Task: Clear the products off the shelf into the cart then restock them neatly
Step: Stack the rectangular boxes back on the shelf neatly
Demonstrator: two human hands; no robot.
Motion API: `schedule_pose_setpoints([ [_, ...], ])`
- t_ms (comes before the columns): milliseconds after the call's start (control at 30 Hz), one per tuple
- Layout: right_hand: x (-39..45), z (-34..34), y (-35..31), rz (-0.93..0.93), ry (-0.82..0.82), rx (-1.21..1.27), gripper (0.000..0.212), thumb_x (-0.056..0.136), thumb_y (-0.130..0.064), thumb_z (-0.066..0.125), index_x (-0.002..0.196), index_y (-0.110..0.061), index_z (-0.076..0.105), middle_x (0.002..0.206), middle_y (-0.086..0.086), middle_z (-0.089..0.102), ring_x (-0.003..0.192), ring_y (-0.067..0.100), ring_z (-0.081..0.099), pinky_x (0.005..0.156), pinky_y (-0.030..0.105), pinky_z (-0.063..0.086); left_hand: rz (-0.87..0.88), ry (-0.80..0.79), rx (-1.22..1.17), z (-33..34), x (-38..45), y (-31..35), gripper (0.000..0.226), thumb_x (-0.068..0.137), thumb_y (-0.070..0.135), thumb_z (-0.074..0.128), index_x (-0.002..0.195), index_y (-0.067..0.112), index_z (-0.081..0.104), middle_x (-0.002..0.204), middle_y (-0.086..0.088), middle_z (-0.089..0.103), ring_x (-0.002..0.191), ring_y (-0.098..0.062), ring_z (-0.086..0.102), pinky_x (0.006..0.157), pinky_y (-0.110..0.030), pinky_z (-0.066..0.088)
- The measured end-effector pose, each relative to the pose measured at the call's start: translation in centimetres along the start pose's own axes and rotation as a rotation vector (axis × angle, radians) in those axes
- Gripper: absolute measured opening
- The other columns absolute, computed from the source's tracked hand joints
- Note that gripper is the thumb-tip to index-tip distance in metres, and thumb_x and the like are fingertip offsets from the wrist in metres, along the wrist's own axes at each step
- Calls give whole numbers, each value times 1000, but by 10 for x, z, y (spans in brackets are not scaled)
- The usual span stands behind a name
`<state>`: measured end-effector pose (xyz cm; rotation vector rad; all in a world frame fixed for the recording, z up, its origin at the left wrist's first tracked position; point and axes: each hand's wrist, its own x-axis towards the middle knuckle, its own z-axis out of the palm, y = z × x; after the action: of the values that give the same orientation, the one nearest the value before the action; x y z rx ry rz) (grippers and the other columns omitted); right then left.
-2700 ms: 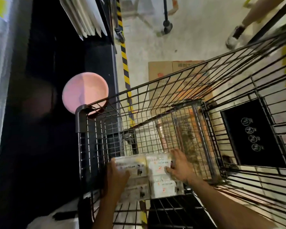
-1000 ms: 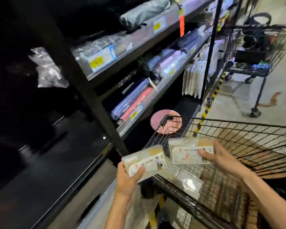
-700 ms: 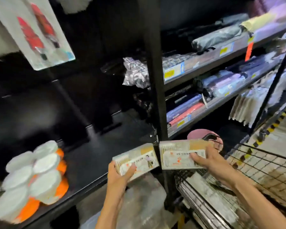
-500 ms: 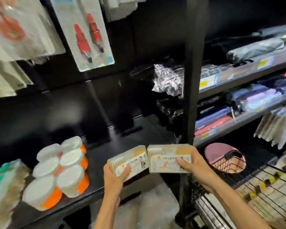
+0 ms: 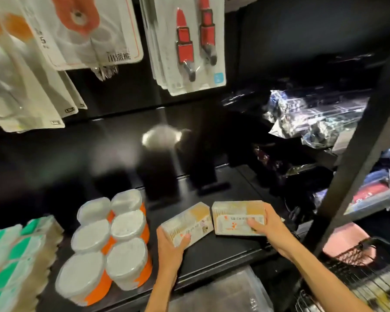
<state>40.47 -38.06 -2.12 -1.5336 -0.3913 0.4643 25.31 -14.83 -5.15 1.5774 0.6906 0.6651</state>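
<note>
Dark shelf [image 5: 223, 242]: left hand [image 5: 170, 244] grips tilted left box [image 5: 187, 222], right hand [image 5: 265, 226] grips right box [image 5: 236, 218]; long axes across, bare shelf just beyond.

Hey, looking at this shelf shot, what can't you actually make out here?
All in the head view:
- Labels on the two boxes, left and right: print too small and soft to read.
- Whether either box touches the shelf: the left hand and right hand hide the undersides.
- Back of the shelf: dark and blurred.
- Cart: cut off by the right edge, contents blurred.
- Green packs: cut off at left.
</note>
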Motion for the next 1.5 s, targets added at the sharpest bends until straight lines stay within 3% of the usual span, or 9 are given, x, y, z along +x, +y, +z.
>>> schedule_pose_setpoints([
  [133,19,-12,7,19,-11,38,55,78,-21,77,123,-14,47,121,7,62,113,22,61,90,40,53,21,-14,49,-1,18,-14,65,64,32,80,120,16,51,116,-6,62,105,-20,62,85,-50,54],
  [233,31,-15,5,32,-38,46,60,72,-25,81,121,-17,48,113,3,67,108,20,64,86,38,55,44,0,76,-2,28,-14,78,63,41,76,131,21,44,124,-2,56,113,-16,57,87,-48,54],
  [367,50,-13,5,31,-94,36,51,79,-8,73,123,-16,48,116,9,65,104,18,65,73,26,54,98,46,107,-1,39,-6,48,75,15,76,113,38,57,106,7,67,100,-9,65,79,-39,58],
  [433,59,-12,5,25,-110,22,58,73,-19,80,123,-17,49,114,6,67,106,19,64,76,27,53,67,57,95,1,40,-5,56,79,7,74,111,47,53,106,15,65,101,-5,63,78,-32,58],
  [567,71,-10,6,-8,-140,-6,89,50,-49,89,123,-15,51,113,4,67,108,15,63,87,29,52,22,88,64,3,40,-11,60,81,8,72,124,38,44,112,23,57,103,3,57,81,-20,51],
  [733,80,-12,5,-11,-182,-23,54,76,-14,75,124,-12,51,115,4,67,110,14,61,82,21,51,25,118,52,7,42,-10,60,81,6,71,126,35,44,116,18,58,106,3,55,90,-23,47],
  [833,83,-15,5,-10,-199,-63,45,81,0,67,121,-14,52,117,5,65,113,14,59,83,21,50,6,135,45,9,52,-12,60,81,5,70,131,28,45,122,8,59,116,-8,55,97,-35,49],
  [1033,81,-20,-2,-20,-186,-68,47,78,-10,70,122,-15,53,117,2,65,114,13,58,97,35,48,7,173,27,17,82,-10,59,82,4,70,135,16,47,124,-2,60,115,-17,57,98,-46,48],
  [1500,85,-13,-11,-38,-183,-57,46,81,-5,68,122,-14,52,116,1,65,114,13,59,96,35,50,24,181,71,24,121,-15,62,82,4,69,137,11,43,130,-9,56,119,-23,55,99,-51,46],
])
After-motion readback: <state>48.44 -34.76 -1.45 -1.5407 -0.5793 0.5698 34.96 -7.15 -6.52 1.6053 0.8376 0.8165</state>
